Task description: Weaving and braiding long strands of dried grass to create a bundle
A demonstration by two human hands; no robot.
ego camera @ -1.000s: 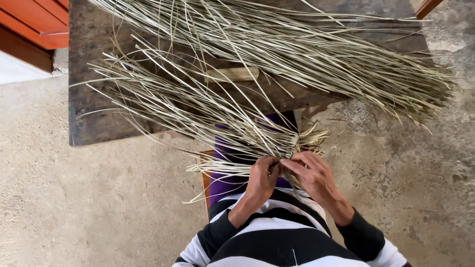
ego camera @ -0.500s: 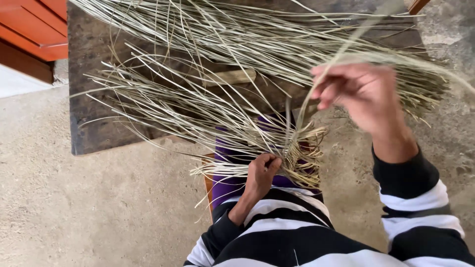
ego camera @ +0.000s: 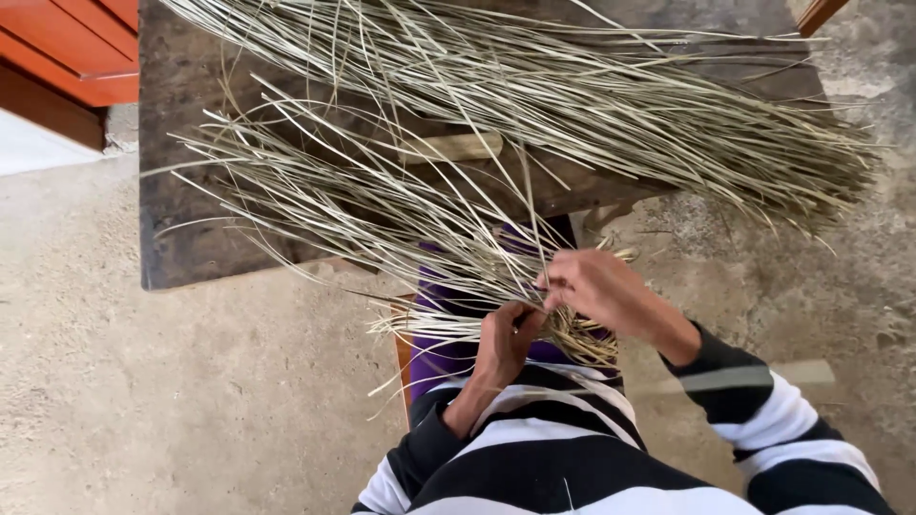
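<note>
At lower centre, the left hand pinches the woven edge of dried straw strips while the right hand closes on one strand, apparently mid-weave, needing careful threading.

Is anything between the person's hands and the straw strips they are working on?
Nothing visible. The left hand grips the gathered end of the straw strips over the lap, and the right hand pinches a single strip beside it. Both touch the fibres directly; the loose strips fan away across the dark wooden bench.

Both hands close together, low at the body.
Left hand curled shut, wrist bent; right hand pinching beside it, forearm angled in.
</note>
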